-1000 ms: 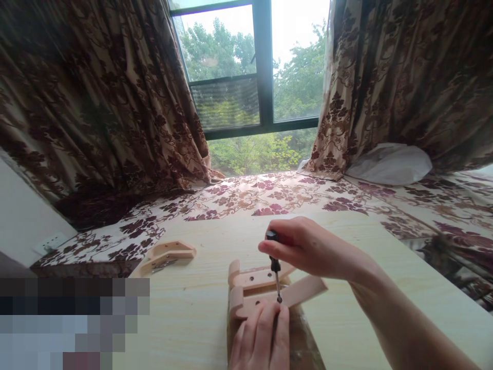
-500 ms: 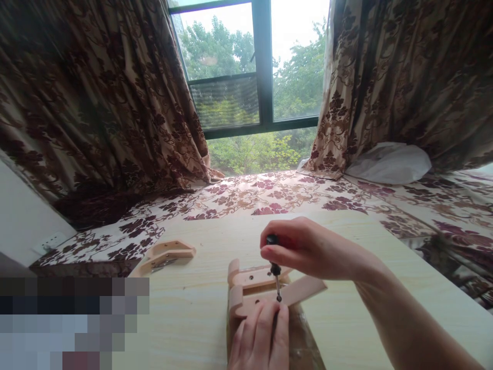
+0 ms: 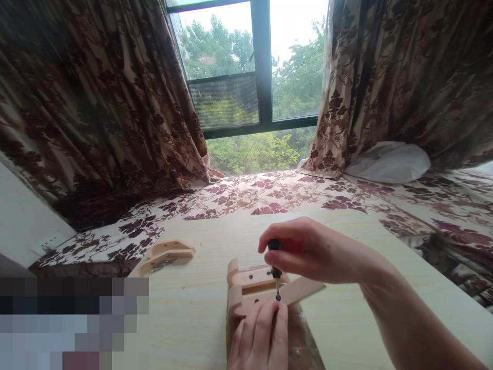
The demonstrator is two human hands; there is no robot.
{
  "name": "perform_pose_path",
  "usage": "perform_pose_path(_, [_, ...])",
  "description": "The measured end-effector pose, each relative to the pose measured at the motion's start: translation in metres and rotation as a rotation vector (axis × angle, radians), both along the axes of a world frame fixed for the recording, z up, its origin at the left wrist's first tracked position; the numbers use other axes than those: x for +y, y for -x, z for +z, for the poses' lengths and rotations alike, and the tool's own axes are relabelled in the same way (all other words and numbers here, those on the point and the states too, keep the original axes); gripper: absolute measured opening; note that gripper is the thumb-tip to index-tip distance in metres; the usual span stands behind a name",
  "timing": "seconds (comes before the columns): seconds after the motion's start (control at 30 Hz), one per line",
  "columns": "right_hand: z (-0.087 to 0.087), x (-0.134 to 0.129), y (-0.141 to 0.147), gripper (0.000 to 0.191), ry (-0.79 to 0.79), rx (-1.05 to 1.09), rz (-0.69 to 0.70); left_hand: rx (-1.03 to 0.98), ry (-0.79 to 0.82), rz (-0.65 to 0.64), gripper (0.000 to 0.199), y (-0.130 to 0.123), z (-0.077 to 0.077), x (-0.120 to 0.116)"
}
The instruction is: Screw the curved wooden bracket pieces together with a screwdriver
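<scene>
My right hand (image 3: 304,249) is wrapped round the black handle of a screwdriver (image 3: 276,267), which stands upright with its tip at a dark screw (image 3: 278,297) in a pale wooden assembly (image 3: 248,297). Just in front of that screw, my left hand (image 3: 262,334) presses its fingers on the near wooden piece. The assembly has rounded end blocks at its left, and an angled flat piece (image 3: 306,289) sticks out to the right. Beneath it lies a brown block (image 3: 304,339) with a shiny wrapping.
Angled wooden parts (image 3: 171,251) lie at the left of the pale wooden table (image 3: 185,318), with small metal pieces beside them. Behind are a floral-covered ledge (image 3: 269,192), a white plastic bag (image 3: 389,162), patterned curtains and a window.
My right hand has turned slightly round the screwdriver, and the handle has shifted a little. My left hand and the wooden assembly look almost unmoved.
</scene>
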State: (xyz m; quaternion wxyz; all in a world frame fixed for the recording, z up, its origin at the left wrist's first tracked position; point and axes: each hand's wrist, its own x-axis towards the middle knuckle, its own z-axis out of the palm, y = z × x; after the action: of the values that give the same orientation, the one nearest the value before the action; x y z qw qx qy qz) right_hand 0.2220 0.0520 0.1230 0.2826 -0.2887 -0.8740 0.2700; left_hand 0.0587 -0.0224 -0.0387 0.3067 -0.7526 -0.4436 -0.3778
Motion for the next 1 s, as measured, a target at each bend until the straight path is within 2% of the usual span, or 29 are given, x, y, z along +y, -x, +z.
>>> perform_pose_path(0.1, [0.000,0.000,0.002,0.016,0.041,0.020,0.062,0.009,0.016,-0.008,0.041,0.001,0.000,0.000])
perform_pose_path(0.27, [-0.007,0.008,0.006,0.025,-0.026,0.030,-0.108,-0.063,-0.033,-0.001,0.039,-0.004,-0.002,0.002])
perform_pose_path(0.33, [-0.007,0.008,0.005,0.025,-0.023,0.025,-0.120,-0.075,-0.056,0.008,0.038,-0.005,-0.002,0.003])
perform_pose_path(0.5, [-0.002,0.002,0.003,0.018,0.135,0.035,0.078,-0.029,-0.012,-0.005,0.040,-0.002,-0.001,0.001])
perform_pose_path(0.57, [-0.004,0.003,0.005,0.021,0.149,0.053,0.099,-0.019,0.000,-0.007,0.040,-0.001,-0.002,0.001])
perform_pose_path(0.73, [-0.013,0.013,0.011,0.029,-0.005,0.057,-0.112,-0.062,-0.044,0.001,0.040,-0.004,-0.004,0.002])
perform_pose_path(0.8, [-0.013,0.012,0.010,0.028,-0.013,0.056,-0.133,-0.077,-0.059,0.011,0.041,-0.005,-0.004,0.003])
perform_pose_path(0.9, [-0.008,0.007,0.005,0.017,0.090,0.054,0.000,-0.069,-0.039,0.003,0.041,-0.004,-0.004,0.002])
perform_pose_path(1.0, [-0.005,0.005,0.003,0.017,0.166,0.046,0.097,-0.064,-0.025,-0.010,0.040,-0.004,-0.003,0.002])
